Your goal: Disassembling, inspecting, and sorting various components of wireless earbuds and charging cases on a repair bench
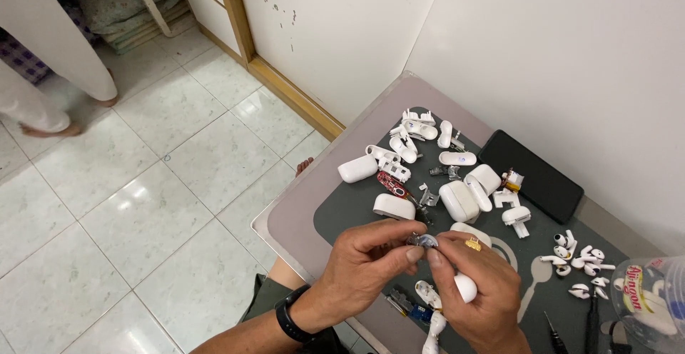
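On dark mat (342,215): white earbud parts (457,183); tiled floor (143,197).

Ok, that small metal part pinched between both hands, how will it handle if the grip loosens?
The small metal part looks thin and shiny, so probably light and slippery. Only fingertips of the left hand and right hand pinch it, so it could easily drop onto the dark mat among the white earbud cases.

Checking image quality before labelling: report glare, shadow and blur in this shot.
Head view: soft glare patches on the floor tiles; left hand and right hand sharp, casting faint shadows on the dark mat; plastic container at the edge blurred.
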